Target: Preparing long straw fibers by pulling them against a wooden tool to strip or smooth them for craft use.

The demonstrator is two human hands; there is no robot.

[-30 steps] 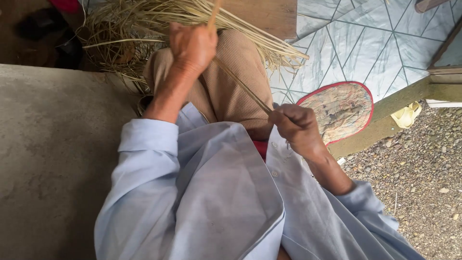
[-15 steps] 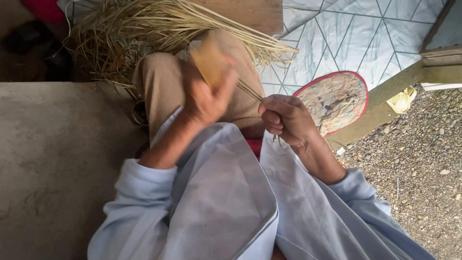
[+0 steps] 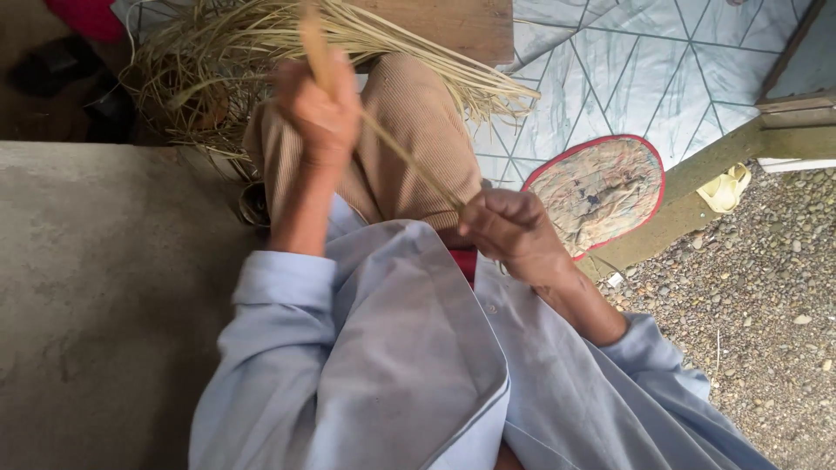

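My left hand (image 3: 318,109) is raised above my knee and closed around a pale straw strip (image 3: 401,148). The strip runs down and to the right to my right hand (image 3: 514,228), which pinches its lower end just above my lap. The upper end sticks up past my left fist and is blurred. A big loose bundle of dry straw (image 3: 261,43) lies beyond my knees, which are covered by tan ribbed trousers (image 3: 409,130). I wear a light blue long-sleeved shirt.
A concrete slab (image 3: 104,287) fills the left side. To the right lies an oval woven mat with a red rim (image 3: 601,191) on pale patterned tiles, then a wooden beam (image 3: 697,187) and gravel (image 3: 758,287). A wooden board (image 3: 461,26) sits behind the straw.
My left hand has swung from low near my right hand back up and away, drawing the strip taut. My right hand has stayed near my lap.
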